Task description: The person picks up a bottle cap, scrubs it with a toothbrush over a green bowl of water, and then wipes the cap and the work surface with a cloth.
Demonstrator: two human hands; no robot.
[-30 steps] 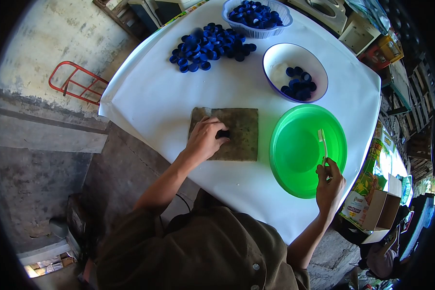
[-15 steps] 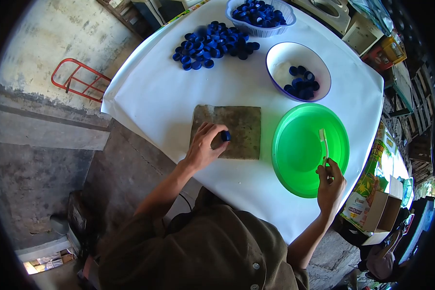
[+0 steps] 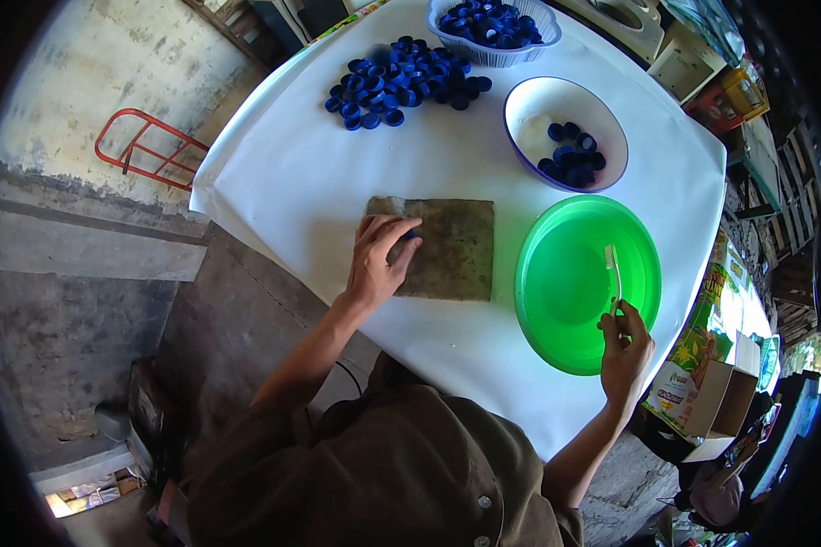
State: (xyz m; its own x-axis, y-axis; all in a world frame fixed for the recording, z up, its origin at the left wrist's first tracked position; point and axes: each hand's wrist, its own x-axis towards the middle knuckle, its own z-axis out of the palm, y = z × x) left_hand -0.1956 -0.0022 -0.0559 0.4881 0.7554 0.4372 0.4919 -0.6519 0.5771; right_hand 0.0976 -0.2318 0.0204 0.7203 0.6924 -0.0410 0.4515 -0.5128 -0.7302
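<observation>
My left hand (image 3: 379, 260) lies on the left part of a brown-green cloth (image 3: 452, 246) and presses a blue bottle cap (image 3: 410, 235) against it; only a sliver of the cap shows between the fingers. My right hand (image 3: 625, 342) grips the handle of a white toothbrush (image 3: 613, 269), whose bristle end hangs over the inside of a green plastic basin (image 3: 556, 310). Both hands rest over a table covered in white (image 3: 292, 182).
A loose pile of blue caps (image 3: 401, 82) lies at the far side. A white mesh basket (image 3: 529, 53) holds more caps. A white bowl (image 3: 529, 109) holds several caps. A red metal frame (image 3: 141, 150) sits on the floor at left; cardboard boxes (image 3: 702, 401) stand at right.
My left hand slid the cap leftward and up across the cloth, and the fingers now cover it more. The right hand with the toothbrush has stayed in place.
</observation>
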